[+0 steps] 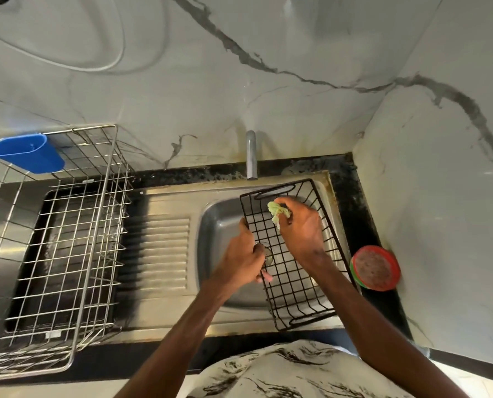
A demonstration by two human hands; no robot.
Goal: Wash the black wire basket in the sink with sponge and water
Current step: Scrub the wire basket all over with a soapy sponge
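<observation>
The right hand curls its fingers round one crumpled pale-green sponge held against the inside of the one black wire basket, whose left rim the left hand grips, an oblong open grid with two slot handles, tilted across the steel sink under one tap.

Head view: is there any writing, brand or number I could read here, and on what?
No text is legible.
A pale tag on the rack: too blurred to read.
The blue cup, basket and red tub show no writing.
</observation>
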